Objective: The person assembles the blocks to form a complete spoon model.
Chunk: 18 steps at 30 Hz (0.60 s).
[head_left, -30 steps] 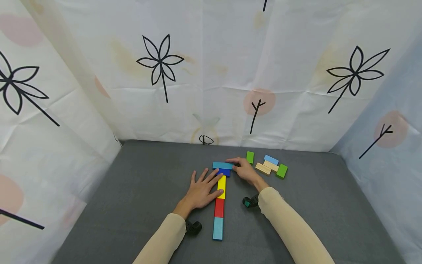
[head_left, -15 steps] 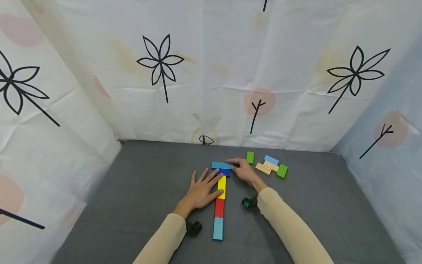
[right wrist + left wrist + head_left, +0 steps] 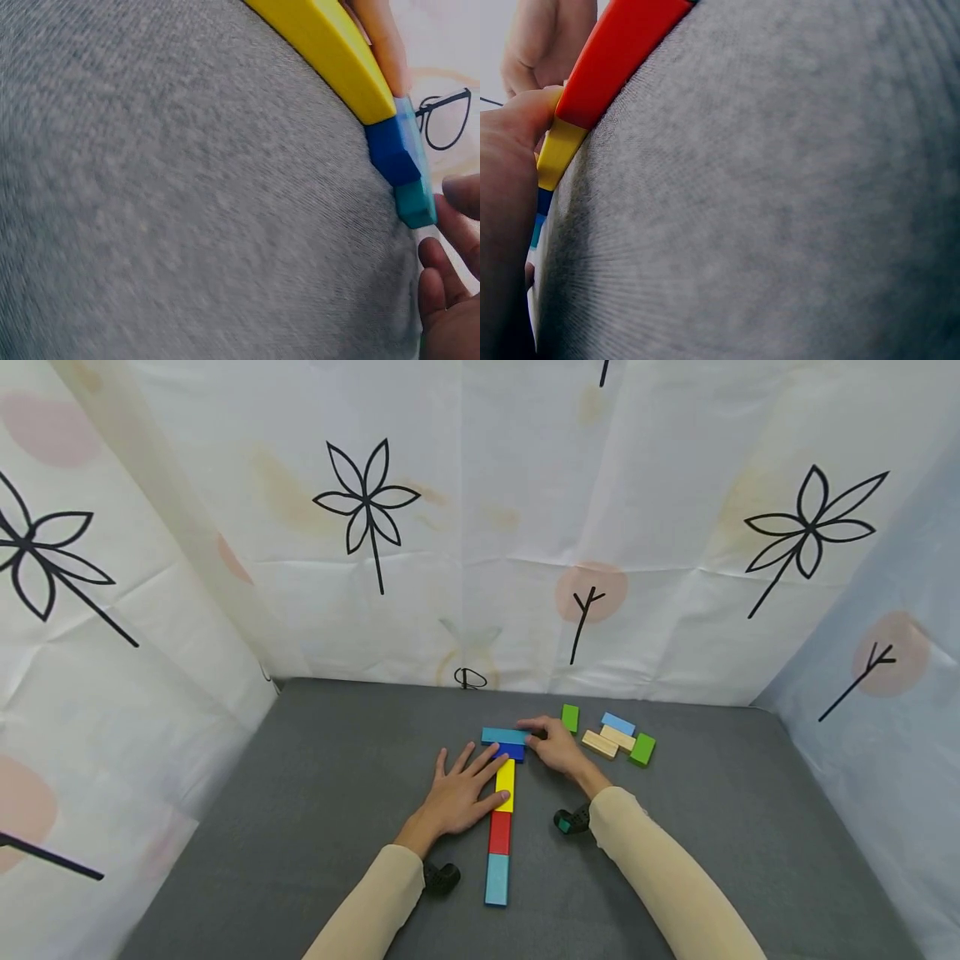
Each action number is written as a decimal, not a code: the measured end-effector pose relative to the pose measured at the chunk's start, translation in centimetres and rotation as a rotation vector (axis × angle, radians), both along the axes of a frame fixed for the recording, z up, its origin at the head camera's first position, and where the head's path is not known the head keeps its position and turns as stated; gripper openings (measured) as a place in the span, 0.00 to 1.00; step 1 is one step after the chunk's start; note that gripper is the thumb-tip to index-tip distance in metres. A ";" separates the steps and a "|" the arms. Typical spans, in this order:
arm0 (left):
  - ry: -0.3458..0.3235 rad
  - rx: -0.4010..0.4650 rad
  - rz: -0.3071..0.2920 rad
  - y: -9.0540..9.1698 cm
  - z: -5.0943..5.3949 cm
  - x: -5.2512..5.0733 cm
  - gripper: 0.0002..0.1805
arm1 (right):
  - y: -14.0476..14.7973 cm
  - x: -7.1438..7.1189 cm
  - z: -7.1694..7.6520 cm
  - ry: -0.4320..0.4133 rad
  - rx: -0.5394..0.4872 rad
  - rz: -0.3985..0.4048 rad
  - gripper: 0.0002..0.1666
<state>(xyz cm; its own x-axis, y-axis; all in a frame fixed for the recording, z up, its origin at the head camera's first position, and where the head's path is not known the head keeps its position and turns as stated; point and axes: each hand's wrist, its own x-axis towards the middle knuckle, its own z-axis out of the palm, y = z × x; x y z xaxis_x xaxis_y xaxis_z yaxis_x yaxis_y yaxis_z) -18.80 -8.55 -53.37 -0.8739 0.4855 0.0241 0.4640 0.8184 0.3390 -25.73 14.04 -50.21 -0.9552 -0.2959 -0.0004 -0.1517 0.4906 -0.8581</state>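
Observation:
A straight row of blocks runs away from me: a light blue block (image 3: 497, 880), a red block (image 3: 499, 832), a yellow block (image 3: 505, 777) and a dark blue block (image 3: 513, 752). Crosswise at its far end lies a teal block (image 3: 502, 736), touching the dark blue one. My left hand (image 3: 452, 797) rests with spread fingers, its thumb on the yellow block and fingertips at the dark blue one. My right hand (image 3: 557, 747) has index finger and thumb at the teal block's right end; the right wrist view shows them beside that end (image 3: 417, 204), other fingers curled.
On the right of the grey table (image 3: 360, 752) lie a green block (image 3: 570, 718), another green block (image 3: 642, 749), a blue block (image 3: 618, 723) and two wooden blocks (image 3: 600, 744). A patterned white cloth (image 3: 480, 527) stands behind the table.
The teal block has shifted slightly to the left, along with the right hand's fingertips. My left hand has stayed in place.

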 end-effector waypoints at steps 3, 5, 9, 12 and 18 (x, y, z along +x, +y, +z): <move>-0.002 -0.004 -0.001 0.0 0.1 0.0 0.38 | 0.7 -0.2 0.2 0.080 0.009 -0.013 0.21; -0.004 -0.001 -0.002 0.0 0.1 0.0 0.38 | 1.3 -0.3 0.5 0.139 0.042 -0.033 0.22; -0.007 0.004 -0.003 0.0 0.1 0.1 0.38 | 2.9 -0.9 1.0 0.203 0.158 -0.105 0.26; -0.004 0.005 -0.005 0.0 0.1 0.1 0.38 | 4.1 -1.4 1.1 0.193 0.259 -0.146 0.30; 0.002 0.021 -0.012 -0.1 0.0 0.1 0.38 | 5.7 -1.9 0.8 0.121 0.398 -0.129 0.38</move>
